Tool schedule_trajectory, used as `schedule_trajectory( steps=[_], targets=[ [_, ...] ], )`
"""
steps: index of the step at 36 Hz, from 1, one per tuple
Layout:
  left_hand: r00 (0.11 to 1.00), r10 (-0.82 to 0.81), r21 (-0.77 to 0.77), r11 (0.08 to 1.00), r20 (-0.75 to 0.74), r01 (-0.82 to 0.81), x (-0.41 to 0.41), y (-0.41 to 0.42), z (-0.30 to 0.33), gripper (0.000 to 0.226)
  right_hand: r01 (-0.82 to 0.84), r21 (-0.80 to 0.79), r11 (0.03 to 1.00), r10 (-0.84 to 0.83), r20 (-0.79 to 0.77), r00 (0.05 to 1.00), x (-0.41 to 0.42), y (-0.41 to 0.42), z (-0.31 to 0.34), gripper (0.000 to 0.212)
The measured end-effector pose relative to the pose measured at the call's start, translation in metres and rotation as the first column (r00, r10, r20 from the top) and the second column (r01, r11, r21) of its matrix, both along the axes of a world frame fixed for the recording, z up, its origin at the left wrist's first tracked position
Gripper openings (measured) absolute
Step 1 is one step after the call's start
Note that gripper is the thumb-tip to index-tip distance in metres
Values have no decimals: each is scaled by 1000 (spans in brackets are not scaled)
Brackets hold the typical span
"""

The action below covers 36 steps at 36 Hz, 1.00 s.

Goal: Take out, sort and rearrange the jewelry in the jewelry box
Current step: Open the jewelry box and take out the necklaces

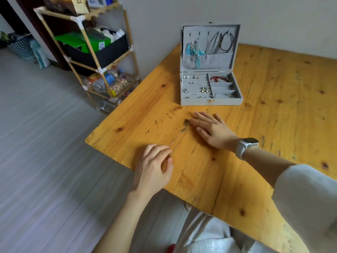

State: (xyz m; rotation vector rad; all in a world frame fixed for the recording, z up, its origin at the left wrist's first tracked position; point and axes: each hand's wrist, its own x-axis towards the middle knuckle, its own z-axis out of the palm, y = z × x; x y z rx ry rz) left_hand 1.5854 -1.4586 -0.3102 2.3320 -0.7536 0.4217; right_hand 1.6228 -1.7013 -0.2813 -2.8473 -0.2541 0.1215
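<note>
Jewelry box [211,102], grey and velvet-lined, stands open at the far side of the wooden counter [273,125], necklaces and a blue-ribboned piece hanging in its lid, earrings, rings and a red bead bracelet sorted in its compartments. Nearer, a thin silver chain [177,137] lies stretched on the wood. The left hand [153,167] pinches its near end; the right hand [213,128], a white watch [246,147] on its wrist, rests flat, fingers extended, by the far end.
</note>
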Motion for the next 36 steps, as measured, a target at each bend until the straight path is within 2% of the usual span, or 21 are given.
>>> schedule_trajectory(
  steps=[6,11,16,19,23,26,32,36],
  targets=[
    [998,44,-6,999,-34,-44,59,-20,42,41,102,183,978,-131,155,979,25,-3,42,29],
    [997,54,82,995,-52,-50,135,-57,89,38,222,333,917,-280,137,950,74,-15,81,30],
    [999,52,156,986,12,-54,209,-97,127,40,317,489,813,-432,139,891,131,-33,104,30],
    [999,53,208,977,-11,-49,251,-122,138,51,342,599,724,-492,101,864,168,-45,105,28],
    [998,45,281,959,-43,-31,298,-151,144,72,372,663,649,-576,109,810,214,-53,99,24],
    [998,56,325,945,-17,-47,322,-162,140,76,396,692,604,-633,115,766,242,-55,98,23],
    [998,27,215,976,60,-39,339,-164,126,73,511,635,580,-695,59,716,264,-44,93,24],
    [997,-3,149,989,71,-8,339,-160,121,73,472,747,469,-717,10,697,269,-38,88,18]
  ],
)
